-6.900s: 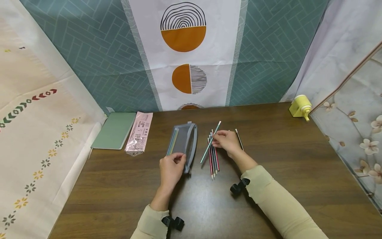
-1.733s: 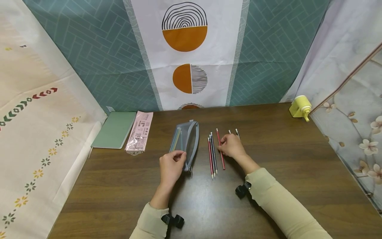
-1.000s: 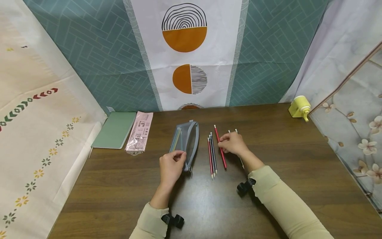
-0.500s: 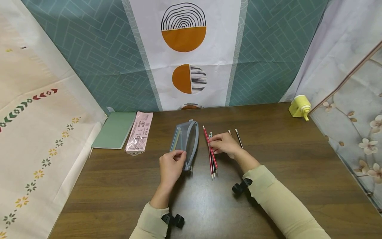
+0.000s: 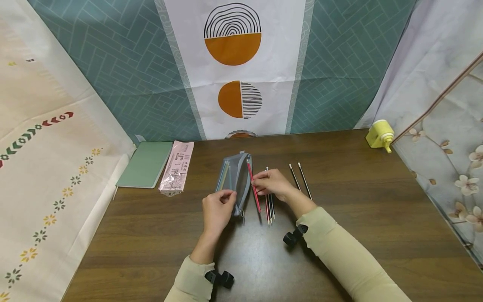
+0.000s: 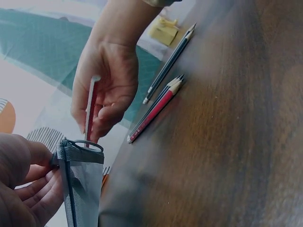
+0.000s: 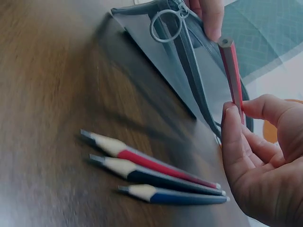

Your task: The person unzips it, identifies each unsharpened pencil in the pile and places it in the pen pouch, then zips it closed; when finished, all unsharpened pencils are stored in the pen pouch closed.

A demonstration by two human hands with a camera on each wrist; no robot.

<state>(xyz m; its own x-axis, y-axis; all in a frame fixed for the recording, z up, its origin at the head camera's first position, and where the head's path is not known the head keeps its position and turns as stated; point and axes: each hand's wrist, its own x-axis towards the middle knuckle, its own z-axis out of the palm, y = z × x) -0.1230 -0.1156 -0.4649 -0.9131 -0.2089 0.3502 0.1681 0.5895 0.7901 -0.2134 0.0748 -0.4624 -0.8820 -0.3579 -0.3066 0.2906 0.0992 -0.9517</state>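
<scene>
A grey mesh zip pencil case (image 5: 238,167) lies on the table, its zip open along the right side. Several light-coloured pencils (image 5: 224,174) show through its mesh. My left hand (image 5: 217,209) pinches the near edge of the case between thumb and fingers. Just right of the opening, my right hand (image 5: 275,184) holds a red pencil (image 7: 232,71) by its middle, raised and slightly tilted. Its near end looks flat and unsharpened in the right wrist view. Below that hand lies a row of three sharpened pencils (image 7: 156,170), one red and two dark, partly covered in the head view.
Two dark pencils (image 5: 305,181) lie further right. A green notebook (image 5: 145,163) and a pink plastic packet (image 5: 176,165) are at the back left. A yellow bottle (image 5: 379,134) stands at the back right corner. Fabric hangings (image 5: 328,63) border the table.
A teal pencil, held by my right hand earliest, now seems to be inside the case. That hand has since lifted the red pencil and moved left over the row. My left hand stays put.
</scene>
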